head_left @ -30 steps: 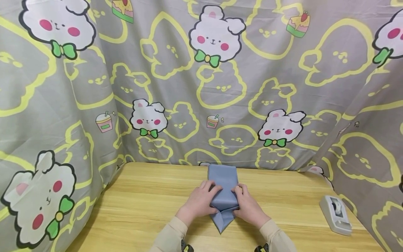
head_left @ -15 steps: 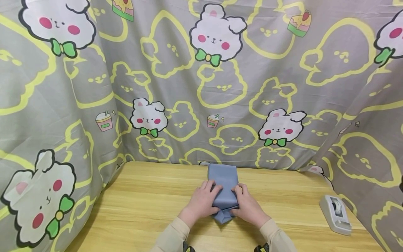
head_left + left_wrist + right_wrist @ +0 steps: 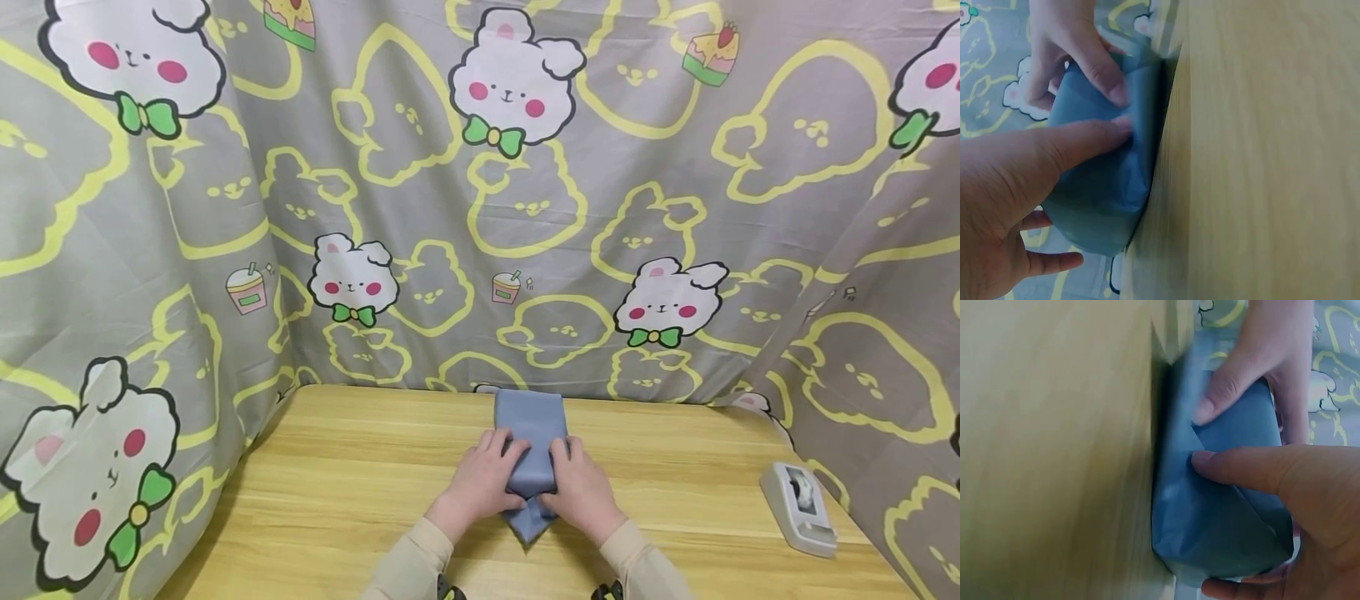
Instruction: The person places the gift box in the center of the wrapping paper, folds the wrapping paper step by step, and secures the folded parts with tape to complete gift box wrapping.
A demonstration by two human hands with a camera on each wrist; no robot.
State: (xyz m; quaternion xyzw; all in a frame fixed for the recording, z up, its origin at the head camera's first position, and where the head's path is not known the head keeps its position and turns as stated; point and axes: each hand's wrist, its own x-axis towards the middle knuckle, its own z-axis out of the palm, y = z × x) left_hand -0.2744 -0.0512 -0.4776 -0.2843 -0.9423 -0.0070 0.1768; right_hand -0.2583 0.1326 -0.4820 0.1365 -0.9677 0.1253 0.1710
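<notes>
A box wrapped in blue-grey paper point(image 3: 531, 421) lies lengthwise on the table, its near end toward me. From that end a pointed paper flap point(image 3: 528, 527) sticks out. My left hand point(image 3: 482, 477) grips the box's left side, fingers over the top edge and thumb on the end fold. On the opposite side my right hand point(image 3: 585, 486) holds it the same way. Both wrist views show the thumbs pressing the folded end paper point(image 3: 1107, 178), the two tips close together. Parts of the fingers are hidden behind the box point(image 3: 1241, 531).
A grey tape dispenser point(image 3: 799, 510) with a roll in it stands at the right of the wooden table point(image 3: 337, 500). A grey curtain with rabbit prints point(image 3: 420, 208) hangs behind the table and along both sides.
The end flap shortened as it lifted, then came to point toward me again, narrower than before. My right hand has moved slightly left, bringing its thumb nearer the left one.
</notes>
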